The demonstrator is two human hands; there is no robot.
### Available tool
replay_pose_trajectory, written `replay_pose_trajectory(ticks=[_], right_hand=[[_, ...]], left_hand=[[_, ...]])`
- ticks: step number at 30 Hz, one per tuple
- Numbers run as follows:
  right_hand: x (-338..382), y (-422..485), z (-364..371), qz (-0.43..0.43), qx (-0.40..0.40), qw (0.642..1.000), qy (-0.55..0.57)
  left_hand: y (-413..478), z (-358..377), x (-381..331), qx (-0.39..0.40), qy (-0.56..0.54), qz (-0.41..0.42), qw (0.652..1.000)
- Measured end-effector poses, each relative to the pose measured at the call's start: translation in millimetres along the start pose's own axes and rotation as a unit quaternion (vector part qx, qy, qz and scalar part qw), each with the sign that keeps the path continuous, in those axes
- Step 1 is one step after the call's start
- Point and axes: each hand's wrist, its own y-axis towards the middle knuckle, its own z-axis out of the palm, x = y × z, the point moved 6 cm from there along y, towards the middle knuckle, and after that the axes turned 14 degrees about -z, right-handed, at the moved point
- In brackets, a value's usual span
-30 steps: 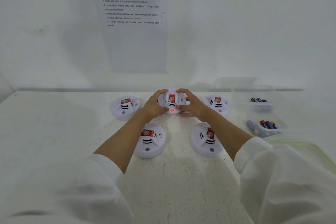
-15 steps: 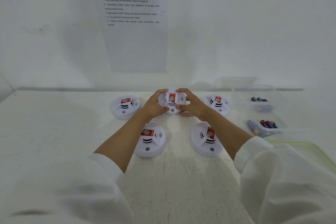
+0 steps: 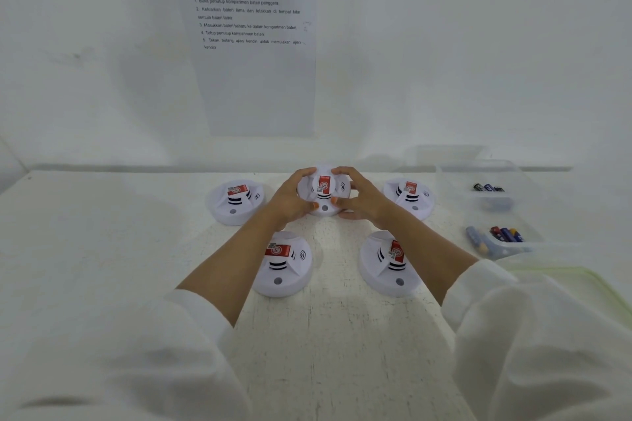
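The left hand (image 3: 290,202) and the right hand (image 3: 363,201) curl round the smoke alarm (image 3: 324,208) in the middle of the frame, so its two sides and the palms are hidden. Its red label (image 3: 324,183) is too small to read, and the paper sheet (image 3: 260,85) at the upper middle has blurred print and is cut by the top edge. The sleeves (image 3: 533,335) run out at the bottom edge, and the green-rimmed lid (image 3: 612,294) is cut by the right edge.
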Motion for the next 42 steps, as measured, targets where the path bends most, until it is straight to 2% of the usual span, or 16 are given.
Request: replay_pose_trajectory(ticks=[42], right_hand=[[2.7,0.0,-0.1,0.002,-0.005,1.0,-0.009]], left_hand=[[4.0,-0.8,2.4,-0.008,0.01,-0.011,1.0]])
